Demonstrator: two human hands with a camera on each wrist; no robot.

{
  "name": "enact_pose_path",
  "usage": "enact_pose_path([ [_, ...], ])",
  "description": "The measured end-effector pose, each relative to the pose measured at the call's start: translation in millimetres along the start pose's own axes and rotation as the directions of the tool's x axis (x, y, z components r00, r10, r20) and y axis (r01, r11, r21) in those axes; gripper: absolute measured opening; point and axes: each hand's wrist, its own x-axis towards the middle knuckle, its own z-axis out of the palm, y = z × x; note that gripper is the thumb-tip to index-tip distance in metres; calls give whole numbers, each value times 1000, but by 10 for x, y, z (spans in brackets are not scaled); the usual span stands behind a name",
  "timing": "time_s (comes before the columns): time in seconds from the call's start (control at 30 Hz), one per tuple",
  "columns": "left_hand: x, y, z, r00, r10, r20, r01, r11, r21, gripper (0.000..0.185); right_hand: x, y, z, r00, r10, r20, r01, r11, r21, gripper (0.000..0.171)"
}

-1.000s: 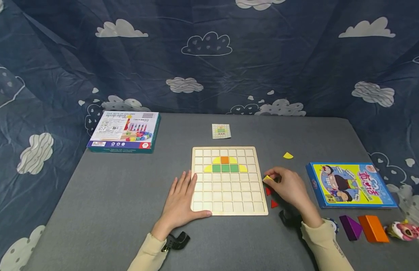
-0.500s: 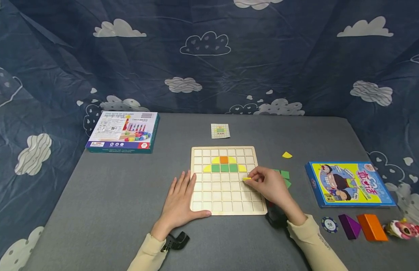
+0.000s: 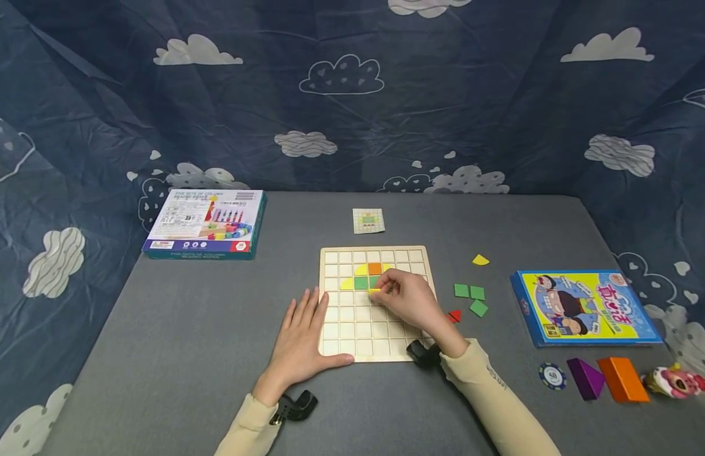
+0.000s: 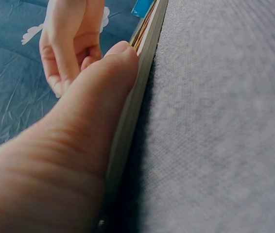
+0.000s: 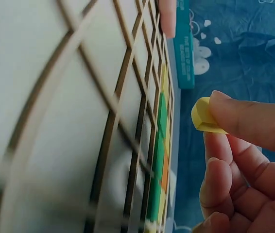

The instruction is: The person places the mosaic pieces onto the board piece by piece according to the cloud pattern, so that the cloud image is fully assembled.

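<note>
Yellow piece [image 5: 204, 116] pinched in my right hand [image 3: 406, 296], carried from table onto grid board [image 3: 352, 329]; left hand [image 3: 301, 339] flat, steadying.

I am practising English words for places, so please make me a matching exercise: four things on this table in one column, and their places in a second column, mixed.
Things:
1. yellow piece
2. left hand
3. three green squares
4. purple block

Places:
A. loose on the table, right of the wooden board
B. flat on the board's left edge
C. pinched in the right hand above the board
D. beside the orange block, near the table's front right corner

Pairs: 1-C, 2-B, 3-A, 4-D
</note>
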Motion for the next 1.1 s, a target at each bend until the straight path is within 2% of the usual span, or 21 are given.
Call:
enact_pose_path([
  [0.4, -20, -3, 15, 1000, -2, -9, 2, 1000, 8, 118, 218, -116, 243, 999, -15, 49, 15, 1000, 3, 16],
  [0.63, -2, -8, 13, 1000, 13, -18, -13, 1000, 14, 118, 246, -182, 332, 996, 49, 79, -48, 999, -20, 19],
  [1.1, 3, -3, 14, 1000, 5, -1, -5, 1000, 19, 118, 263, -203, 395, 993, 82, 83, -74, 993, -92, 23],
])
